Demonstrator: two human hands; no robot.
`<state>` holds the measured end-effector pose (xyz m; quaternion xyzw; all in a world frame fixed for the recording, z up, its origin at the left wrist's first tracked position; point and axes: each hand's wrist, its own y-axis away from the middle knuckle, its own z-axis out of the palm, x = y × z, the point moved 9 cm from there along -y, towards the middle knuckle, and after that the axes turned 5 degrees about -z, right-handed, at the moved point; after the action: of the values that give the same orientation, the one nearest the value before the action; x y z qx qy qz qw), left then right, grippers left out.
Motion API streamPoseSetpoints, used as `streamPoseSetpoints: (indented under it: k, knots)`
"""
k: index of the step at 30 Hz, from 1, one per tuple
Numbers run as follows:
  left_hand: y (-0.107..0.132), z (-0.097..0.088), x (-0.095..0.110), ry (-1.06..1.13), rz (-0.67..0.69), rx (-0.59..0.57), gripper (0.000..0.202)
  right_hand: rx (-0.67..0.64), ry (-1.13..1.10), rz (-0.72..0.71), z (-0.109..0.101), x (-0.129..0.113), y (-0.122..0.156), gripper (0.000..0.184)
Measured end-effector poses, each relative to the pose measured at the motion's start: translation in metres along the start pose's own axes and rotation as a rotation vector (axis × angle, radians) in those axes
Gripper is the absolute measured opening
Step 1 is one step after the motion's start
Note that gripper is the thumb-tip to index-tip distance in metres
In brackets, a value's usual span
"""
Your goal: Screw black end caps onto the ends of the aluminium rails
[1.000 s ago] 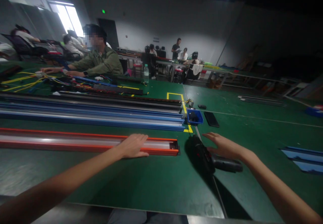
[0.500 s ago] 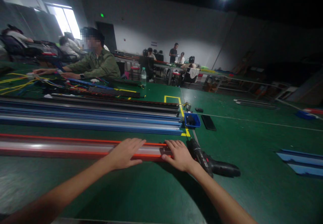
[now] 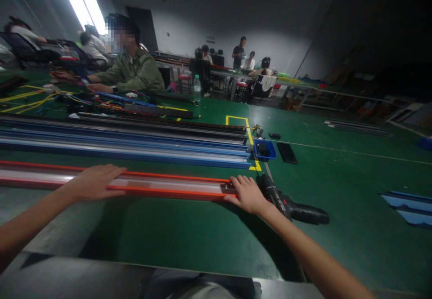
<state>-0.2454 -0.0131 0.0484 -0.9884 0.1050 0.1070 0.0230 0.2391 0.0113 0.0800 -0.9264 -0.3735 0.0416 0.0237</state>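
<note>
A long orange rail [image 3: 168, 186] with a silver channel lies across the green table [image 3: 202, 240] in front of me. My left hand [image 3: 94, 183] rests flat on the rail's left part, fingers stretched out. At the rail's right end my right hand [image 3: 248, 194] lies on top, fingers spread over the end. Just right of that hand a black cordless drill [image 3: 293, 207] lies on its side.
Several blue and silver rails [image 3: 135, 148] lie stacked behind the orange one. A small blue bin [image 3: 265, 149] and a black phone [image 3: 286, 152] sit past the drill. A person in a green jacket [image 3: 135, 72] works at the far left; others sit further back.
My left hand has slid left along the orange rail. My right hand, which moved from the drill to the rail's end, stays there.
</note>
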Motion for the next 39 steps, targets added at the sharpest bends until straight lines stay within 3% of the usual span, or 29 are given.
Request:
streamPoseSetpoints:
  k: [3,8,12,15,18,19,21,23,24,25,26,27,29,30,32,34,36,39]
  knots:
    - [0.001,0.008,-0.005,-0.023,-0.010,0.026,0.071,-0.012,0.001,0.000,-0.001,0.001,0.003,0.073]
    - [0.004,0.013,0.012,-0.031,0.019,0.051,0.081,-0.023,-0.027,0.019,-0.001,0.004,0.023,0.076]
    - [0.010,0.019,0.018,0.004,0.029,0.061,0.082,0.000,-0.175,0.015,-0.004,0.010,0.044,0.076]
    - [0.012,0.022,0.014,-0.002,0.034,0.020,0.082,0.116,-0.331,0.050,-0.025,0.021,0.057,0.068]
    - [0.007,-0.001,0.035,0.123,0.096,-0.025,0.078,0.259,-0.544,0.076,-0.057,0.021,0.066,0.050]
    - [0.004,-0.020,0.053,0.198,0.126,-0.006,0.078,0.244,-0.682,0.031,-0.063,0.010,0.064,0.043]
    - [-0.002,-0.071,0.106,0.391,0.175,0.083,0.077,0.020,-1.030,-0.153,-0.063,-0.034,0.054,0.038]
    - [0.000,-0.123,0.185,0.664,0.281,0.178,0.071,-0.379,-1.297,-0.555,-0.065,-0.105,0.054,0.045]
    - [0.005,-0.144,0.229,0.807,0.341,0.195,0.072,-0.569,-1.331,-0.803,-0.069,-0.137,0.063,0.046]
    - [0.012,-0.159,0.277,0.896,0.425,0.190,0.074,-0.676,-1.333,-1.026,-0.076,-0.159,0.071,0.048]
    - [0.021,-0.169,0.323,0.931,0.486,0.191,0.074,-0.686,-1.310,-1.115,-0.079,-0.170,0.070,0.050]
    - [0.029,-0.175,0.362,0.932,0.508,0.217,0.072,-0.639,-1.280,-1.100,-0.078,-0.175,0.062,0.050]
    - [0.036,-0.174,0.409,0.928,0.351,0.272,0.061,-0.555,-1.242,-0.998,-0.077,-0.174,0.049,0.049]
    - [0.038,-0.175,0.421,0.949,0.289,0.329,0.057,-0.493,-1.213,-0.900,-0.076,-0.168,0.042,0.050]
    - [0.041,-0.187,0.420,1.137,0.216,0.522,0.052,-0.383,-1.148,-0.709,-0.075,-0.152,0.032,0.052]
    - [0.045,-0.205,0.390,1.581,0.216,0.823,0.045,-0.317,-1.105,-0.577,-0.073,-0.142,0.029,0.054]
    - [0.032,-0.219,0.373,1.864,0.291,0.811,0.029,-0.283,-1.112,-0.503,-0.067,-0.140,0.029,0.058]
    - [0.011,-0.237,0.357,2.029,0.315,0.638,0.040,-0.230,-1.162,-0.417,-0.049,-0.142,0.036,0.067]
